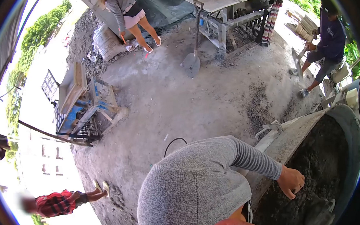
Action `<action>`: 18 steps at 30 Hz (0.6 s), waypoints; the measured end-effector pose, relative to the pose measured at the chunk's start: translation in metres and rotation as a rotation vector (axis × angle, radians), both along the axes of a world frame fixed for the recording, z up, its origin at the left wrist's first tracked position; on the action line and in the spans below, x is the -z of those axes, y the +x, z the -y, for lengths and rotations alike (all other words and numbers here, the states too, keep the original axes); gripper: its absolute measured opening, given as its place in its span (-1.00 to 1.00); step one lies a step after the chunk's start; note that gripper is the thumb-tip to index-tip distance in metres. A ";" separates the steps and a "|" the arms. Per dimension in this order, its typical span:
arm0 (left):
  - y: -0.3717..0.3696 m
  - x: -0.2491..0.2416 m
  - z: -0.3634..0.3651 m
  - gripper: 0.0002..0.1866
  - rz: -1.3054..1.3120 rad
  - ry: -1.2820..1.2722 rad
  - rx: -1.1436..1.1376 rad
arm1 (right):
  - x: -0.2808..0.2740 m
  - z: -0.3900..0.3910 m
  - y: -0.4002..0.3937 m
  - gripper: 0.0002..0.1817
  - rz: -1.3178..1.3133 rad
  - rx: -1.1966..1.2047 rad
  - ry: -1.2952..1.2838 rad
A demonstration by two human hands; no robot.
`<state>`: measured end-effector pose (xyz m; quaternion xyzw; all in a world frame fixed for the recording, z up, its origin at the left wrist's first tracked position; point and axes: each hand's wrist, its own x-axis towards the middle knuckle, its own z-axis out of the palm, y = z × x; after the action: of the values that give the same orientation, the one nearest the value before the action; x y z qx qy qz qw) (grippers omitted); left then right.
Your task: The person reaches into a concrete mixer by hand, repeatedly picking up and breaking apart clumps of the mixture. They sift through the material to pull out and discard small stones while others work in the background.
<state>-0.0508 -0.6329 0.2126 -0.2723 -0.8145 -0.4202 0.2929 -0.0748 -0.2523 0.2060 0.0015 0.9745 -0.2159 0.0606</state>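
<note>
My left hand [291, 183], at the end of a grey knit sleeve, reaches over a big metal drum [354, 134] at the lower right. Dark, damp-looking mix [320, 156] lies inside. The fingers are curled down at the mix and the thumb stands a little apart. Whatever the fingers hold, if anything, is hidden. Below the hand, near the drum's lower edge, a grey, caked shape [320, 214] lies in the mix; I cannot make out what it is. I see no right hand that I can make out.
A shovel [192, 65] leans on a work table [211, 1]. A blue-framed machine [72, 120] stands at left. One person [334, 35] holds a tool at right; another person [128, 13] stands by sacks [107, 43]. A person in red [58, 203] is at lower left.
</note>
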 end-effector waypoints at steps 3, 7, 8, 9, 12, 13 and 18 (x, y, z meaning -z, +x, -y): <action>-0.002 0.003 -0.001 -0.59 0.013 0.026 0.002 | 0.001 -0.001 -0.001 -0.46 -0.015 -0.016 -0.025; -0.002 0.003 -0.001 -0.58 0.054 0.000 0.006 | -0.026 0.050 0.026 -0.52 0.058 -0.129 -0.039; -0.001 0.001 0.000 -0.57 0.062 -0.015 -0.006 | -0.037 0.068 0.035 -0.55 0.142 -0.216 -0.020; -0.001 0.000 0.000 -0.57 0.062 -0.020 -0.004 | -0.044 0.080 0.040 -0.55 0.233 -0.261 0.007; 0.000 0.000 -0.001 -0.56 0.051 -0.047 -0.036 | -0.048 0.086 0.041 -0.54 0.364 -0.287 0.080; -0.001 0.000 -0.001 -0.56 0.042 -0.042 -0.040 | -0.047 0.087 0.040 -0.53 0.385 -0.290 0.094; 0.005 -0.005 0.000 -0.56 0.031 -0.057 -0.064 | -0.044 0.084 0.037 -0.49 0.437 -0.301 0.147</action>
<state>-0.0460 -0.6329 0.2174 -0.2477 -0.8389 -0.3913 0.2859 -0.0382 -0.3364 0.2504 -0.0922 0.9407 -0.1278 0.3005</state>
